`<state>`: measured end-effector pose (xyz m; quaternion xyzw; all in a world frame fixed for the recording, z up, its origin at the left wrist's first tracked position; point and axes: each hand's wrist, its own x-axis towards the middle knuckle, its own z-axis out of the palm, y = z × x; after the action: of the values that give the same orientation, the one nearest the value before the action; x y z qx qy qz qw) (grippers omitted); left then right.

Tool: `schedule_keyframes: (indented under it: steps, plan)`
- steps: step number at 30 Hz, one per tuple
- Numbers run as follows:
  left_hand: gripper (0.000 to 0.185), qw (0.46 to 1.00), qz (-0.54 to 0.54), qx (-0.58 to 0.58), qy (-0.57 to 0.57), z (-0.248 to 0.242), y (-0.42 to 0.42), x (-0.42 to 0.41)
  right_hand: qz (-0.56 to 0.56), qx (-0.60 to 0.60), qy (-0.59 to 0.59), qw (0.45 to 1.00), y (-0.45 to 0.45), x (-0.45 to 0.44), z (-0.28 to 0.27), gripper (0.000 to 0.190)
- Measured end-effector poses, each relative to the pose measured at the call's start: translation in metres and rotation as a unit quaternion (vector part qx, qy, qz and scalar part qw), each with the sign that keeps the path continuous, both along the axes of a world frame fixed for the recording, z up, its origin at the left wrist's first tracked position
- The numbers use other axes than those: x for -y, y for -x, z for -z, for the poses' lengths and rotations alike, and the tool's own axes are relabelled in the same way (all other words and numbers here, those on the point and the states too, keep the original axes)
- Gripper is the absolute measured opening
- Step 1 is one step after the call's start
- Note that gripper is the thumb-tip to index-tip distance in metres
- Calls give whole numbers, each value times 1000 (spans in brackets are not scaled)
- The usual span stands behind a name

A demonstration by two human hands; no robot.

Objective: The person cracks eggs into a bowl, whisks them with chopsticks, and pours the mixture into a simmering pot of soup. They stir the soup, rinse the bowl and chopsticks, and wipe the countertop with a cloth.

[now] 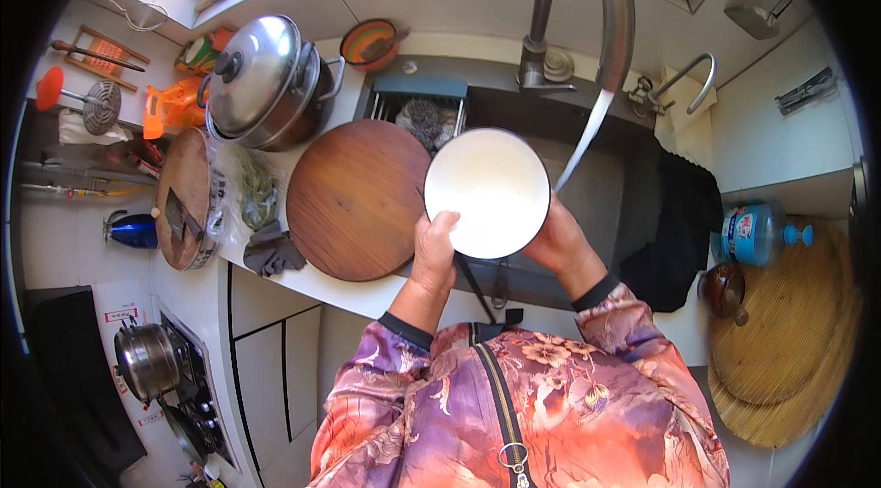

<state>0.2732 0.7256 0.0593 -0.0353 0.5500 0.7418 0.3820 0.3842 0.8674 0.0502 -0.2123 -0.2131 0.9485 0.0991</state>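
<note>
A white bowl (490, 192) with a dark rim is held over the front of the sink (588, 195). My left hand (437, 250) grips its lower left side, thumb over the rim. Against its lower right side is my right hand (561, 237), its fingers partly hidden behind the bowl. From the grey faucet (616, 27) a stream of water (586, 137) runs down just right of the bowl, towards my right hand. Where the water lands is hidden. A round wooden board (358, 202) lies left of the bowl, across the sink's left edge.
A lidded steel pot (255, 85) stands at the back left beside a patterned bowl (372, 44). A rack (420, 92) sits in the sink's left end. Black cloth (678, 233) drapes the right edge, near a blue bottle (750, 235). A cleaver (180, 218) lies on a chopping block (186, 195).
</note>
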Motion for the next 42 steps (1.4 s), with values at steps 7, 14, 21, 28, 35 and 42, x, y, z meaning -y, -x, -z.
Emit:
schedule_keyframes:
  steps: [7,14,21,28,35,42]
  plan:
    - [39,996,77,37,-4,5,-11,0,29,-86,6,996,-14,-22,6,60]
    - [45,994,102,23,-34,-4,-8,-6,10,-25,-14,1000,-35,-14,-13,64]
    - [40,992,104,2,-73,-15,-15,-17,57,-27,-93,994,-36,-13,-41,65]
    - [42,992,110,-26,-63,-19,-13,-20,40,-62,-96,993,-38,-14,-37,68]
    - [54,990,132,-17,-55,-34,-14,-20,13,-36,-125,991,-39,-14,-34,66]
    - [60,993,98,-53,-48,-32,-9,-13,-11,15,-126,992,-44,-18,-42,69]
